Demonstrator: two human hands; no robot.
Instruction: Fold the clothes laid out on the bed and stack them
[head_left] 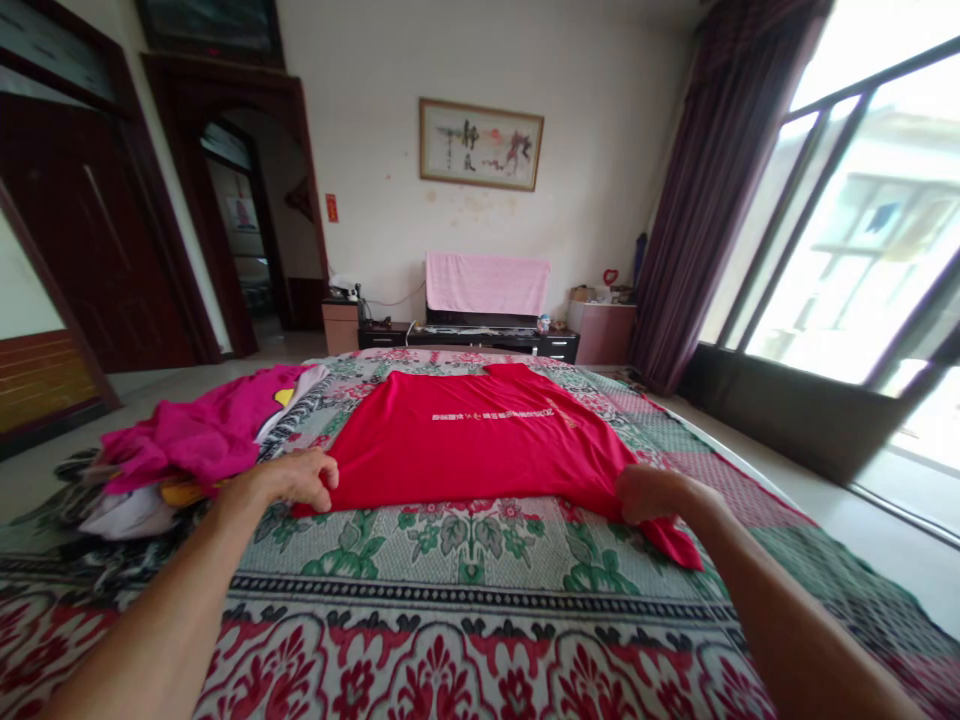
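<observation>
A red T-shirt with a line of pale printed lettering lies spread sideways on the patterned bedspread. My left hand pinches its near left corner, fingers curled on the cloth. At the near right, my right hand is closed on the shirt close to a sleeve, which hangs loose toward me past the fingers. Between the two hands the near edge of the shirt runs fairly straight. The fingertips of my right hand are partly hidden in the cloth.
To the left sits a heap of clothes with a bright pink garment on top. Beyond the bed stands a low black cabinet, behind which a pink cloth covers a screen. A purple curtain and windows are at the right.
</observation>
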